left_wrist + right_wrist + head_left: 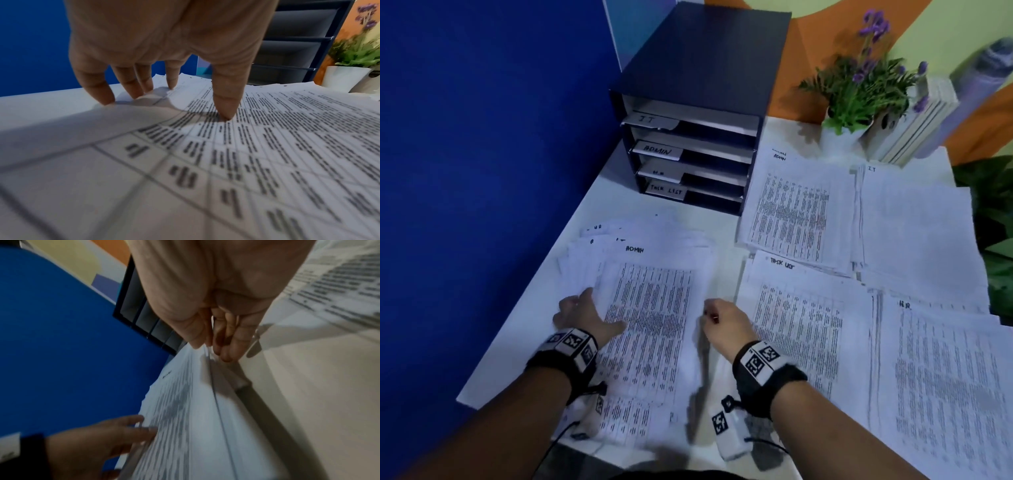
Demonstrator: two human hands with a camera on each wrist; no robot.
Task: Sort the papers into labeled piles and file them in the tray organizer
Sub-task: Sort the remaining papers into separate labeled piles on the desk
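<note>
While the left hand (582, 317) presses flat on the ADMIN sheet (654, 308), the right hand (722, 320) pinches its right edge.

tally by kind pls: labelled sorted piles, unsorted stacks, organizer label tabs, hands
Sorted piles: 4 (ADMIN, IT, TASK LIST, HR)
Unsorted stack: 1
Organizer label tabs: 4
Hands: 2 (left hand, right hand)
Total: 11
</note>
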